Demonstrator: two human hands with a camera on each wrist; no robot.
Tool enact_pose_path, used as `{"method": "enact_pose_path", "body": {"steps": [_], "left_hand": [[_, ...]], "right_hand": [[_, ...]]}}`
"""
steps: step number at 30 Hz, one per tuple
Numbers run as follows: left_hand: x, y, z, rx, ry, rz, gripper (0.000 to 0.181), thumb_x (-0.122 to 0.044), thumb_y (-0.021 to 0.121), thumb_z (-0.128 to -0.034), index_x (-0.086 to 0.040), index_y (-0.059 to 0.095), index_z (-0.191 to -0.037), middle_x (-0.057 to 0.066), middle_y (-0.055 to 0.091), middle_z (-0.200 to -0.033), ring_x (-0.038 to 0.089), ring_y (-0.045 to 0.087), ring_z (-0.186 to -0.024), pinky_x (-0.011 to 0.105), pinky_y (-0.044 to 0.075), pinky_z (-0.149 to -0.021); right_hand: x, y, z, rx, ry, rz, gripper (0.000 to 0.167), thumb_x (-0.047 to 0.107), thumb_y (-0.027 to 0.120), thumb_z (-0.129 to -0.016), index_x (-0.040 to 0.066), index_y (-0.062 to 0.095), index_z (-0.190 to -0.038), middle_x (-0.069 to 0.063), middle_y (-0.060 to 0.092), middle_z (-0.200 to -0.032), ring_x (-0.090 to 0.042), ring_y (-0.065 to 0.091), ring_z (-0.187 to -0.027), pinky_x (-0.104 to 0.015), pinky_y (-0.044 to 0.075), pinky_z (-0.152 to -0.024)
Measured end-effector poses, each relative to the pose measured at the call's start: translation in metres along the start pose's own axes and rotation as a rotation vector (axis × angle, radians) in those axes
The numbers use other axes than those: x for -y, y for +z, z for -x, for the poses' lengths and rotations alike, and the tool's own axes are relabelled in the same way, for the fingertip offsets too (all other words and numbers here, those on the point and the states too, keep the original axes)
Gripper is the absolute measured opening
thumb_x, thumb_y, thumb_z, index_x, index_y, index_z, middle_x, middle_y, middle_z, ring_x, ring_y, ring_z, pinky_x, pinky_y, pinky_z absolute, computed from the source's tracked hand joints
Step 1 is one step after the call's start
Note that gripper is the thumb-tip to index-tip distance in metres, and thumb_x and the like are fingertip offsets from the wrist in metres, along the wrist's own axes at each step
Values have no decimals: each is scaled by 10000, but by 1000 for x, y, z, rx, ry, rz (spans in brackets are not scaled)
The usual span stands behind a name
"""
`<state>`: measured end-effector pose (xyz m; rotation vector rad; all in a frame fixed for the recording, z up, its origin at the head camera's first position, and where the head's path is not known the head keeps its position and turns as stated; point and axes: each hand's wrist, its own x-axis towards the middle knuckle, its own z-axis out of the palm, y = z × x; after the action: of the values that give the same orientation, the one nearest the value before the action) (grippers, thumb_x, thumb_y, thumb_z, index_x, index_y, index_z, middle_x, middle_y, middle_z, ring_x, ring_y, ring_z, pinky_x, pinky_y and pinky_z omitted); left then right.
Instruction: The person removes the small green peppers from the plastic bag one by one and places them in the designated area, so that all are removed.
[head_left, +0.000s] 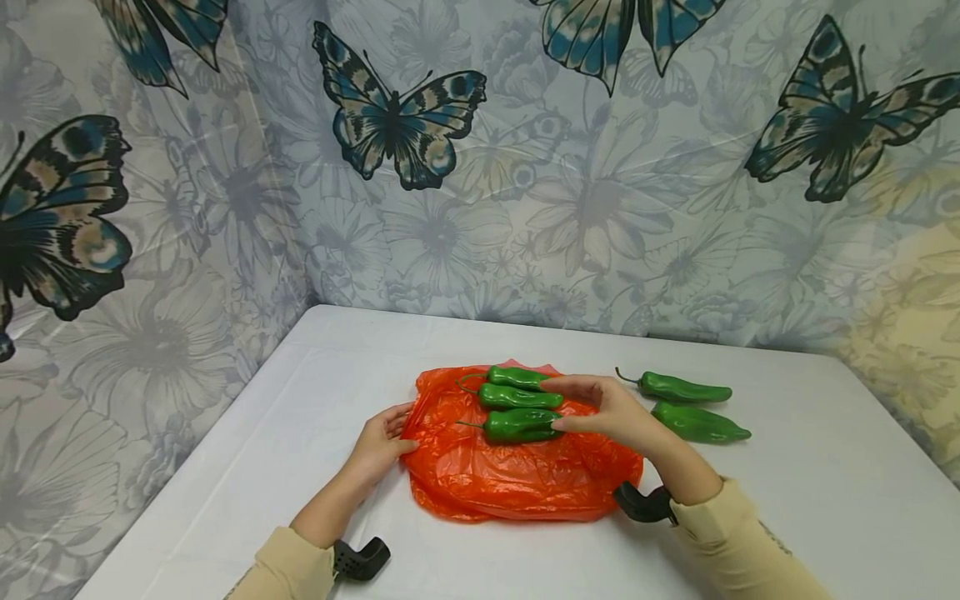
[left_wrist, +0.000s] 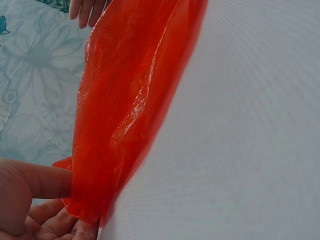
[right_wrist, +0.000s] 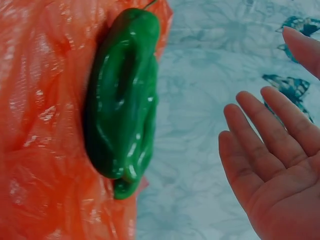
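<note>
A red plastic bag (head_left: 517, 479) lies flat on the white table, with three green peppers (head_left: 519, 425) in a stack of rows on top, stems to the left. My left hand (head_left: 381, 446) pinches the bag's left edge between thumb and fingers; the left wrist view shows the thumb of that hand (left_wrist: 35, 200) against the red plastic (left_wrist: 120, 100). Over the bag's right part, my right hand (head_left: 611, 412) is beside the peppers' tips, fingers apart. In the right wrist view this hand (right_wrist: 280, 165) is spread and holds nothing, away from the nearest pepper (right_wrist: 122, 100).
Two more green peppers (head_left: 686, 388) (head_left: 701, 423) lie on the white table (head_left: 795, 467) to the right of the bag, behind my right forearm. A butterfly-patterned cloth (head_left: 525, 250) stands behind the table and at its left.
</note>
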<state>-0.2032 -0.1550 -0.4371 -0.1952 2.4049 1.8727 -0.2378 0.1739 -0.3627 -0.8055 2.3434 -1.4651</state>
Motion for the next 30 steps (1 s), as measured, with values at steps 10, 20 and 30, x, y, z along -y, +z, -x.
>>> {"method": "enact_pose_path", "body": {"steps": [10, 20, 30], "left_hand": [[-2, 0, 1, 1, 6, 5, 568, 97, 590, -794, -3, 465, -1338, 222, 533, -1287, 342, 490, -1195, 474, 415, -1011], [0, 0, 0, -2, 8, 12, 572, 106, 587, -784, 0, 470, -1334, 232, 518, -1312, 350, 477, -1218, 477, 400, -1025], [0, 0, 0, -1, 13, 15, 571, 102, 588, -785, 4, 468, -1334, 235, 514, -1318, 354, 475, -1221, 480, 393, -1031]], "right_hand": [[-10, 4, -5, 14, 38, -15, 513, 155, 711, -806, 7, 546, -1268, -188, 539, -1321, -360, 446, -1274, -582, 311, -1049], [-17, 7, -5, 10, 81, 8, 498, 192, 723, -799, 27, 575, -1245, -152, 583, -1279, -341, 485, -1245, -556, 352, -1035], [-23, 7, -5, 40, 50, 98, 449, 237, 728, -794, 41, 630, -1186, -133, 636, -1203, -335, 528, -1188, -518, 415, -991]]}}
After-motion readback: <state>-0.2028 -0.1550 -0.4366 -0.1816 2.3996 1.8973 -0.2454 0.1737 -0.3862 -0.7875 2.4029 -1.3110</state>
